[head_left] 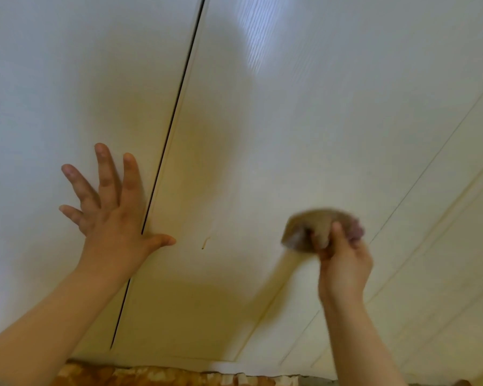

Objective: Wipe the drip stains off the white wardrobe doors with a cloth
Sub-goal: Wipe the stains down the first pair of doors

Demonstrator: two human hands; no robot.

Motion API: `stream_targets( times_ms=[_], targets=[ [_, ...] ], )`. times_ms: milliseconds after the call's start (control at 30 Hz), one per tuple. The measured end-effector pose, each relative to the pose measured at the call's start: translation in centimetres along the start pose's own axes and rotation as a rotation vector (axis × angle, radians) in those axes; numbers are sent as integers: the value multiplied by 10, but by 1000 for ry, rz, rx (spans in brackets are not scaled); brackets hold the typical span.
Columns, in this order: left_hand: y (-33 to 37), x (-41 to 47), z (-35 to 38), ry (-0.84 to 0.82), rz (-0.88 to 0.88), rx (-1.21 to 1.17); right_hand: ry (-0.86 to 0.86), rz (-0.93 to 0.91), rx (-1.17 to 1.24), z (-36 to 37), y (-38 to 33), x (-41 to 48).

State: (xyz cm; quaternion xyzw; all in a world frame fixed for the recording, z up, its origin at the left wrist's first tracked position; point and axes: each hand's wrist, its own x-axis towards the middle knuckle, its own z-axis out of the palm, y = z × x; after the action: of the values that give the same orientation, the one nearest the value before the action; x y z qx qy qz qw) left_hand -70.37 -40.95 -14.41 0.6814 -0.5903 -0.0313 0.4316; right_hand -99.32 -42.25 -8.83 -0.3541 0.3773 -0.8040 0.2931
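Left hand (115,218) raised, fingers splayed wide; right hand (343,254) blurred, fingers gripping cloth (304,229).

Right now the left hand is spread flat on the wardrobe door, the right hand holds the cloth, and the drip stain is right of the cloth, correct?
Not quite: the head view shows the drip stain left of the cloth, between the hands. The left hand is spread flat on the wardrobe door and the right hand holds the cloth.
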Motion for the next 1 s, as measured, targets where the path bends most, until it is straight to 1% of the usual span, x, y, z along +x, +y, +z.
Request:
stream_targets(
  times_ms=[67, 167, 233, 333, 433, 467, 533, 600, 700, 767, 833, 933, 1000],
  targets=[
    [0, 1, 0, -2, -4, 1, -28, -93, 57, 20, -35, 25],
    [0, 1, 1, -4, 2, 1, -13, -73, 65, 29, -52, 49],
    [0, 0, 1, 6, 12, -4, 29, -62, 57, 23, -35, 46],
    [2, 0, 0, 1, 7, -16, 121, 9, 36, -4, 14, 25],
    [2, -1, -1, -5, 9, -35, 184, 124, -127, -43, 65, -7],
    [2, -2, -2, -3, 13, -41, 192, 170, -181, -53, 76, -17],
    [0, -3, -1, 6, 26, -48, 195, 235, -206, -60, 80, -26],
    [0, -3, -1, 9, 31, -48, 150, 171, -160, -53, 61, -16],
    [1, -2, -1, 16, 33, -36, 126, -32, 53, -24, 4, 23],
    [1, -2, -1, 24, 29, -28, 95, -75, 137, -4, -36, 49],
    [0, -2, 0, 33, 25, -13, 65, -63, 129, 5, -57, 66],
    [-1, 0, 3, 36, 28, 1, 100, -28, 113, 1, -43, 65],
    [-1, 1, 3, 37, 20, 5, 169, 23, 94, -17, -2, 52]
  ],
)
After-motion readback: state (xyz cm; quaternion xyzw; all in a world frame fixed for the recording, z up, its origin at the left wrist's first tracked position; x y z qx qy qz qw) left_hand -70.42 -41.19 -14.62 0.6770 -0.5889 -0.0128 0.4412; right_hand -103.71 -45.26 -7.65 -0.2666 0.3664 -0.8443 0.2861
